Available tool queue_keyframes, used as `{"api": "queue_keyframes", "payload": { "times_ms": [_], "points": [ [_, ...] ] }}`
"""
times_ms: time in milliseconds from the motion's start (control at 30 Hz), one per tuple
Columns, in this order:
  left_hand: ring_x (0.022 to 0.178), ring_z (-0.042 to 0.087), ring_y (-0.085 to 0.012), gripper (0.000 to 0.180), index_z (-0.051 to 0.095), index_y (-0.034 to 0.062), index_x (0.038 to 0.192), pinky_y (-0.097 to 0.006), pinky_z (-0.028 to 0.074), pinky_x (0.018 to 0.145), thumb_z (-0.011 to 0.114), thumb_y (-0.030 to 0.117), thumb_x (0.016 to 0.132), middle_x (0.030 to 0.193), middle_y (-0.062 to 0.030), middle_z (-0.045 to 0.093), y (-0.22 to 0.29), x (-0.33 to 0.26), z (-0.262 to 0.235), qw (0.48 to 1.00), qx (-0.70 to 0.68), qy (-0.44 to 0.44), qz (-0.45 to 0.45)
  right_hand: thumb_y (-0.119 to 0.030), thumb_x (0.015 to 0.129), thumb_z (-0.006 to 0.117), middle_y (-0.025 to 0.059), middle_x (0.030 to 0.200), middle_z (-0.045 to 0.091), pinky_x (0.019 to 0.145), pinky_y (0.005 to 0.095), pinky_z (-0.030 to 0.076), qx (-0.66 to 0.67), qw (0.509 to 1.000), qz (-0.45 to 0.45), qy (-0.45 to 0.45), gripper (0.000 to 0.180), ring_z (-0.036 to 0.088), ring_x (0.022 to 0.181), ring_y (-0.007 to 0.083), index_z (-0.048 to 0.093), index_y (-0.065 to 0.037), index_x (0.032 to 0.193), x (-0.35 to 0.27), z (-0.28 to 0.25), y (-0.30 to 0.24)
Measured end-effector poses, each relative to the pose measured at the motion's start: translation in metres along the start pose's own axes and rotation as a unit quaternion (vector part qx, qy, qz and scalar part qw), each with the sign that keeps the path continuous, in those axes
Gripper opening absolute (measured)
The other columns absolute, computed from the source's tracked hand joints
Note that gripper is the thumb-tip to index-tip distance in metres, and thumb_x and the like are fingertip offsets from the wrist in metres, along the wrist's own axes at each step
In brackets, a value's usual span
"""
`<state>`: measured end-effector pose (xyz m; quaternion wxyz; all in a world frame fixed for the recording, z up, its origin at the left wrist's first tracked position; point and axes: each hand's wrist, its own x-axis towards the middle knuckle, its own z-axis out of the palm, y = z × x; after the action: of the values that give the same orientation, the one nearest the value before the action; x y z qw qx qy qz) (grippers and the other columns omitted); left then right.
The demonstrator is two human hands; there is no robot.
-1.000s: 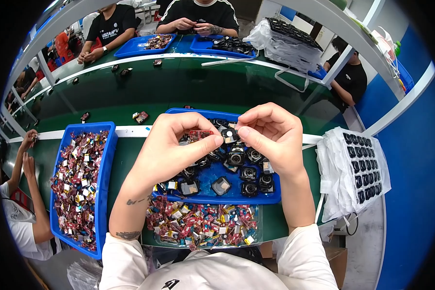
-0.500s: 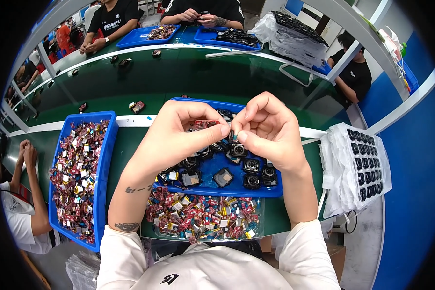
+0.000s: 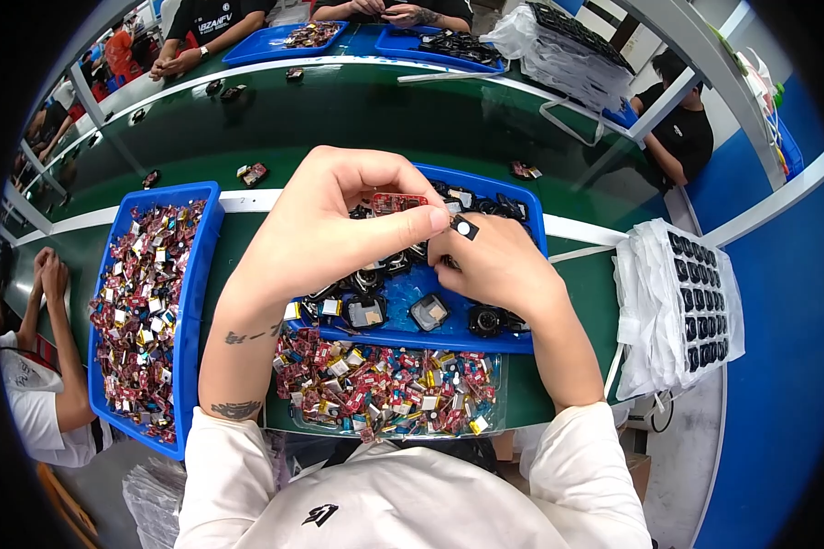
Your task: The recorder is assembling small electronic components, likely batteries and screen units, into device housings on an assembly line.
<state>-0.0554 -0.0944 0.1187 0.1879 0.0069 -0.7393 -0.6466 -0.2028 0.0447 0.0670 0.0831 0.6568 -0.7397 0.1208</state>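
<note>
My left hand [image 3: 357, 206] is pinched shut on a small red circuit board [image 3: 399, 203], which shows between thumb and fingers. Just past that thumb tip is a small black square with a white round spot [image 3: 464, 229]; it overlaps my right hand, and whether it joins the board is unclear. Turned palm down, my right hand [image 3: 490, 261] is low over the blue tray [image 3: 403, 336], its fingers curled and mostly hidden. Black watch-like housings [image 3: 428, 312] lie in that tray around it, some showing a round dial-shaped face.
A clear tray of red circuit boards with wired parts [image 3: 384, 389] sits nearest me. To the left stands a long blue bin [image 3: 212, 265] of similar parts. White-wrapped stacked trays of black housings [image 3: 677, 302] stand right. Beyond the white rail [image 3: 247, 199] runs a green belt [image 3: 339, 119]; people sit across it.
My right hand has left its pinch beside the left hand, turned palm down and lowered toward the blue tray. The left hand keeps the circuit board. The black square now shows.
</note>
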Motion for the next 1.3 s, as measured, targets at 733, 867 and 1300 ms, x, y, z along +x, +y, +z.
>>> {"api": "queue_keyframes", "payload": {
  "times_ms": [733, 867, 1300],
  "points": [
    [0.093, 0.058, -0.0145, 0.005, 0.070, 0.0025, 0.076, -0.024, 0.045, 0.068, 0.069, 0.007, 0.073, 0.106, -0.0107, 0.065, -0.011, 0.005, 0.014, 0.941, 0.258, 0.180, 0.121, 0.001, 0.083, 0.063, 0.0109, 0.105, 0.063, 0.074, 0.0230, 0.054, 0.673, 0.722, 0.129, 0.101, 0.034, 0.064, 0.087, 0.0116, 0.057, 0.004, 0.116, 0.010, -0.020, -0.002],
    [0.100, 0.055, -0.0187, 0.006, 0.070, 0.0032, 0.075, -0.028, 0.045, 0.074, 0.068, 0.008, 0.073, 0.110, -0.0111, 0.066, -0.015, 0.008, 0.012, 0.931, 0.286, 0.191, 0.126, 0.001, 0.082, 0.065, 0.0097, 0.102, 0.065, 0.077, 0.0211, 0.052, 0.635, 0.754, 0.113, 0.124, 0.032, 0.063, 0.088, 0.0098, 0.058, 0.004, 0.114, 0.009, -0.024, -0.010],
    [0.099, 0.054, -0.0262, 0.007, 0.069, 0.0028, 0.074, -0.036, 0.045, 0.085, 0.069, 0.008, 0.070, 0.107, -0.0088, 0.068, -0.018, 0.009, 0.013, 0.909, 0.324, 0.217, 0.149, -0.001, 0.086, 0.062, 0.0095, 0.100, 0.066, 0.075, 0.0217, 0.052, 0.601, 0.773, 0.108, 0.173, 0.026, 0.064, 0.087, 0.0104, 0.062, 0.002, 0.112, 0.009, -0.018, -0.018]
  ]
}}
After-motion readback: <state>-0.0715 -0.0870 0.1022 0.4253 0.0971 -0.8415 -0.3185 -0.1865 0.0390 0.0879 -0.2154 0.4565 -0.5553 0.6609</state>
